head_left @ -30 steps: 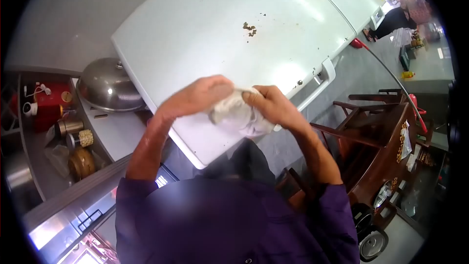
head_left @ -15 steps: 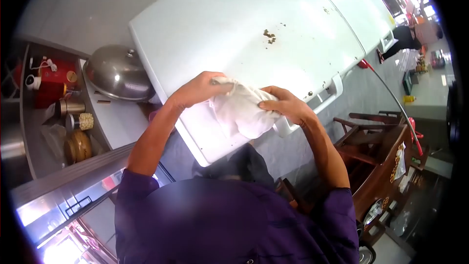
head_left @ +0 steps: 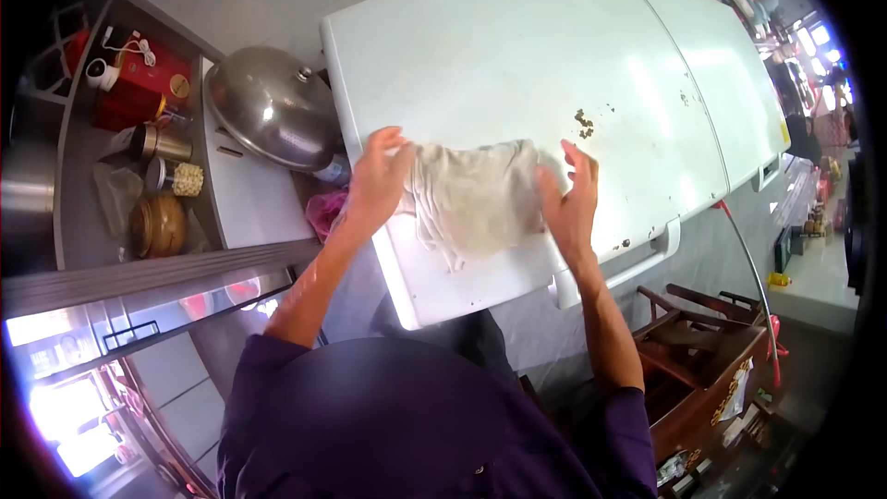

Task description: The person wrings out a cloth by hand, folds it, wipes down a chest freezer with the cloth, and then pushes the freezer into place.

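Observation:
A whitish cloth (head_left: 476,203) lies spread out and wrinkled on the white freezer lid (head_left: 471,46), near its front left corner. At the cloth's left edge is my left hand (head_left: 379,183), its fingers apart and holding nothing. My right hand (head_left: 573,208) is beside the right edge, thumb and fingers spread. Whether either hand still touches the fabric I cannot tell. Brown rust-like patches (head_left: 583,124) mark the lid behind my right hand.
A domed steel lid (head_left: 273,106) sits on a shelf at the left, close to the freezer. Jars, a wooden pot (head_left: 157,226) and a red box (head_left: 129,88) fill the shelf beside it. A handle (head_left: 647,259) juts from the freezer's front. Dark wooden furniture (head_left: 702,360) stands at the right.
The cloth was bunched up between both hands; now it lies spread on the lid. Both hands have let go and opened. The view has shifted, moving the freezer rightward.

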The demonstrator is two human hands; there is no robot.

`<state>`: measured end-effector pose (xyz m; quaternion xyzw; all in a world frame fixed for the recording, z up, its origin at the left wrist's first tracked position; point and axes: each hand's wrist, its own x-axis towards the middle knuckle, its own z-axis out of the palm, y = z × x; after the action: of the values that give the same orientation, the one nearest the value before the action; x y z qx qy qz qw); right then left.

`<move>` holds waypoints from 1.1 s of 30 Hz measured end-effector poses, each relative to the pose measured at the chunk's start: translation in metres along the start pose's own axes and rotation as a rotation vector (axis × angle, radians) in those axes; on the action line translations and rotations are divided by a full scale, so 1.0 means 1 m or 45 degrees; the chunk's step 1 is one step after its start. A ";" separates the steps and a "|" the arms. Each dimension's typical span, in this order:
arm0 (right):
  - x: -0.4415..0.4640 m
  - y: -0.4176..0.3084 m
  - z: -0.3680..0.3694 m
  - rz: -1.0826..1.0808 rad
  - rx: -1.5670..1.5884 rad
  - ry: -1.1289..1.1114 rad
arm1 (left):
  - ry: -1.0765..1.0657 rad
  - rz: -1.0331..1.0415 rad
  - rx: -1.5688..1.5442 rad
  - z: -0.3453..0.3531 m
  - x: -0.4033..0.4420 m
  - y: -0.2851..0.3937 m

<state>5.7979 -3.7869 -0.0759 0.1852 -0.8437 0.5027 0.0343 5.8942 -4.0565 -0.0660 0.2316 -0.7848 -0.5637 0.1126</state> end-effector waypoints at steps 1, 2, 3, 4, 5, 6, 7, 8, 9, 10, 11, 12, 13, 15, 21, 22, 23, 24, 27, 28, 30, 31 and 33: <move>-0.005 0.000 0.004 -0.220 -0.176 0.034 | 0.199 0.154 0.104 -0.005 -0.006 0.001; -0.013 -0.015 0.018 -0.377 -0.380 -0.099 | 0.242 0.674 0.569 -0.009 -0.018 0.001; -0.022 -0.030 0.030 -0.534 -0.588 -0.214 | 0.134 0.755 0.679 0.001 -0.029 -0.001; -0.025 -0.025 0.039 -0.442 -0.516 -0.340 | 0.017 0.749 0.735 0.013 -0.041 0.001; -0.026 -0.025 0.041 -0.422 -0.582 -0.397 | -0.060 0.817 0.765 0.028 -0.050 -0.005; -0.026 -0.026 0.044 -0.393 -0.650 -0.450 | -0.188 0.792 0.947 0.035 -0.058 -0.006; -0.025 -0.027 0.047 -0.360 -0.724 -0.498 | -0.240 0.766 0.971 0.037 -0.058 -0.008; -0.023 -0.027 0.049 -0.352 -0.730 -0.500 | -0.294 0.743 0.988 0.040 -0.054 -0.010; -0.021 -0.027 0.052 -0.342 -0.742 -0.501 | -0.348 0.723 0.999 0.040 -0.048 -0.013; -0.018 -0.028 0.055 -0.329 -0.755 -0.503 | -0.389 0.712 0.981 0.039 -0.042 -0.014; -0.013 -0.029 0.061 -0.315 -0.765 -0.508 | -0.394 0.727 0.978 0.037 -0.031 -0.016; -0.004 -0.032 0.070 -0.302 -0.791 -0.481 | -0.395 0.739 0.976 0.035 -0.018 -0.018; 0.012 -0.032 0.082 -0.312 -0.809 -0.444 | -0.391 0.756 0.980 0.032 -0.002 -0.020; 0.053 -0.028 0.112 -0.323 -0.846 -0.381 | -0.354 0.717 0.961 0.025 0.050 -0.023; 0.235 0.005 0.228 -0.508 -0.762 0.062 | -0.034 0.853 1.074 0.003 0.256 -0.047; 0.260 0.002 0.246 -0.497 -0.760 0.062 | -0.019 0.827 1.156 -0.006 0.280 -0.043; 0.279 -0.002 0.258 -0.491 -0.690 0.018 | 0.007 0.837 1.149 -0.018 0.297 -0.041; 0.290 -0.002 0.273 -0.498 -0.679 0.024 | -0.006 0.841 1.090 -0.027 0.310 -0.044; 0.285 -0.005 0.281 -0.609 -0.666 -0.056 | -0.041 0.855 1.019 -0.049 0.300 -0.049; 0.277 -0.008 0.278 -0.668 -0.658 -0.096 | -0.046 0.861 1.019 -0.055 0.286 -0.049; 0.239 -0.022 0.272 -0.752 -0.590 -0.195 | -0.018 0.778 1.029 -0.067 0.238 -0.056; 0.215 -0.030 0.266 -0.798 -0.552 -0.240 | 0.000 0.740 1.037 -0.072 0.208 -0.057; 0.164 -0.053 0.243 -0.808 -0.369 -0.398 | -0.042 0.612 0.979 -0.079 0.140 -0.054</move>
<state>5.6951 -4.0640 -0.1114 0.5049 -0.8018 0.3082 0.0852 5.8196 -4.2048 -0.1017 0.0588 -0.9703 -0.1928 0.1336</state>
